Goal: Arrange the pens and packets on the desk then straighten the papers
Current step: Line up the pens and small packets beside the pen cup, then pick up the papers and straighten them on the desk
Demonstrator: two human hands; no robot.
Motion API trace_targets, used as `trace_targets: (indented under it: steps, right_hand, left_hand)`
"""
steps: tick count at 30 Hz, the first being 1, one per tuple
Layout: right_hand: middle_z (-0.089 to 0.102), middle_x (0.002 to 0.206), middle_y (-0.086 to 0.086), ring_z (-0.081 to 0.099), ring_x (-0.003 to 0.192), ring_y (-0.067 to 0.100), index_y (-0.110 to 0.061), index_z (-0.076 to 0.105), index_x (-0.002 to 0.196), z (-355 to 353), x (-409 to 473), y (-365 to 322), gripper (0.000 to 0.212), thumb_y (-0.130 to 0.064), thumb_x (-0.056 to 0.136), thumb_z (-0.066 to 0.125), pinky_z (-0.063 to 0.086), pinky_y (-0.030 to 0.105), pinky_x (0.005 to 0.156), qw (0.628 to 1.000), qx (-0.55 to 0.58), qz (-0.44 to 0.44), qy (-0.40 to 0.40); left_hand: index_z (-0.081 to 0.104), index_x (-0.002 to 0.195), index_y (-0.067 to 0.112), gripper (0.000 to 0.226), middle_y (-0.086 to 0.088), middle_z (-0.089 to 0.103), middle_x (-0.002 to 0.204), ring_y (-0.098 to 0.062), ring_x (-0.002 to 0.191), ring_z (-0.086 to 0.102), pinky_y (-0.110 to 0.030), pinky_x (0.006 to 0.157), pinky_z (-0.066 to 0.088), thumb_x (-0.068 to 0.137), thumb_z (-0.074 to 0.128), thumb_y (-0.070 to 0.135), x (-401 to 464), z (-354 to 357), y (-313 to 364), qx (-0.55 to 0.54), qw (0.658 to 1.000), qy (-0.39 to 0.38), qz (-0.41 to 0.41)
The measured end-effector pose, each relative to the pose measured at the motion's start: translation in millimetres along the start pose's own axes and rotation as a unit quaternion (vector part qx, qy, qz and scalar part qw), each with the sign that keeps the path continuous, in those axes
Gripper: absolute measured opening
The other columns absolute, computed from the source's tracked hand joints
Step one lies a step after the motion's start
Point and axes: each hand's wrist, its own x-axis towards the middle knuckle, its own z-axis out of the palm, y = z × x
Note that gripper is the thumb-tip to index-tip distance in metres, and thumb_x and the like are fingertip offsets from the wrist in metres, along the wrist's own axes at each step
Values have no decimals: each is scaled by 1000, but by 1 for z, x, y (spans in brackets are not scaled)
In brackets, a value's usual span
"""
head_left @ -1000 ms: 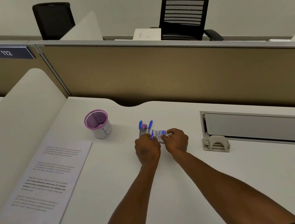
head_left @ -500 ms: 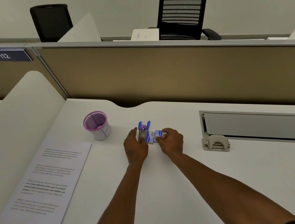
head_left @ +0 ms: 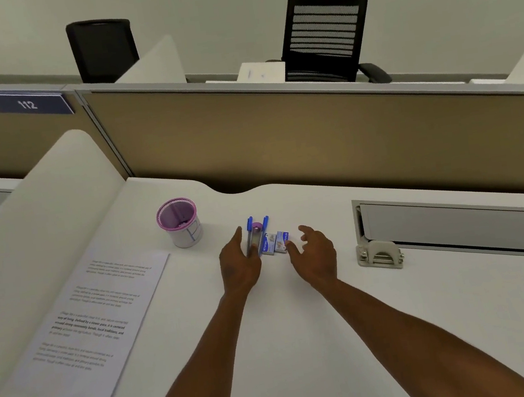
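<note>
Two bare hands over the white worktop (head_left: 304,341), approx centre. Left hand (head_left: 239,267) lies flat-ish beside the pens, fingers (head_left: 238,238) straight & held together, touching the left side of the pen group; not curled round anything. Right hand (head_left: 313,254) hovers just right of the packets, fingers (head_left: 304,228) loosely spread & relaxed, thumb tip near or touching the right packet's edge, can't tell which. Two blue-capped pens (head_left: 251,232) lie side by side w/ caps pointing away from the person, a small pink-topped item (head_left: 257,226) between them, too small to ID. Just right of the pens, touching them, two small blue-and-white packets (head_left: 276,242) sit side by side. Pink-rimmed mesh cup (head_left: 180,223) stands upright to the left, well apart from the pens. Printed papers (head_left: 81,326) lie at the left edge of the worktop, tilted, partly against the curved white divider (head_left: 27,233). Grey cable tray lid (head_left: 455,227) at right. Tan partition (head_left: 279,136) behind, sign "112" (head_left: 28,104), two black chairs (head_left: 326,35) beyond.
</note>
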Motion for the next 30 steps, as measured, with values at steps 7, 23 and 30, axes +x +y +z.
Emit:
trace_targets:
  steps: [7,23,30]
  right_hand:
    - [35,158,5,31,145,24,-23,28,154,-38,-37,-2,73,-52,93,55,32,38,114,984,-124,-118,-47]
    - [14,165,8,14,152,29,-22,12,158,-103,-144,-37,91,-65,88,51,23,44,119,951,-139,-277,-21]
    - [9,166,10,10,152,32,-24,7,158,-103,-180,-53,94,-69,87,49,24,47,117,930,-137,-342,-18]
  left_hand:
    - [41,148,15,59,-6,46,150,-22,138,45,-31,112,35,94,63,27,-58,-30,-2,5,998,22,52]
    - [31,152,20,65,-1,36,157,-18,146,31,-30,117,23,95,58,38,-195,-83,31,54,988,79,120]
    - [27,154,21,69,-1,30,160,-19,149,24,-32,118,21,95,56,44,-237,-119,17,92,980,130,118]
